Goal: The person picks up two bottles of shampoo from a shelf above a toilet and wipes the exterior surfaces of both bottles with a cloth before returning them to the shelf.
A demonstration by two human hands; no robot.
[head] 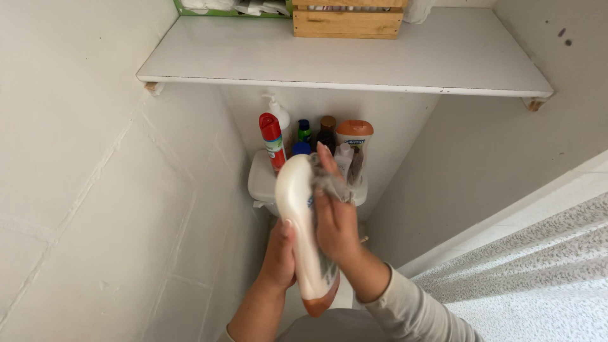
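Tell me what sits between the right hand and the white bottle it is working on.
In the head view, a crumpled grey cloth lies between the right hand and the white bottle, pressed against the bottle's side. The left hand grips the bottle directly, near its orange cap end.

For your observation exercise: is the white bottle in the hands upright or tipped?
Tipped: the white bottle is upside down, orange cap lowest, held by both hands.

This is a small home bathroom. Just beyond the hands stands a white ceramic toilet cistern, its lid crowded with toiletries: a red spray can, a white pump bottle, a dark brown bottle and an orange-capped white tub. Above the hands runs a white painted wooden shelf carrying a pale wooden crate. Plain white walls close in left of the hands.
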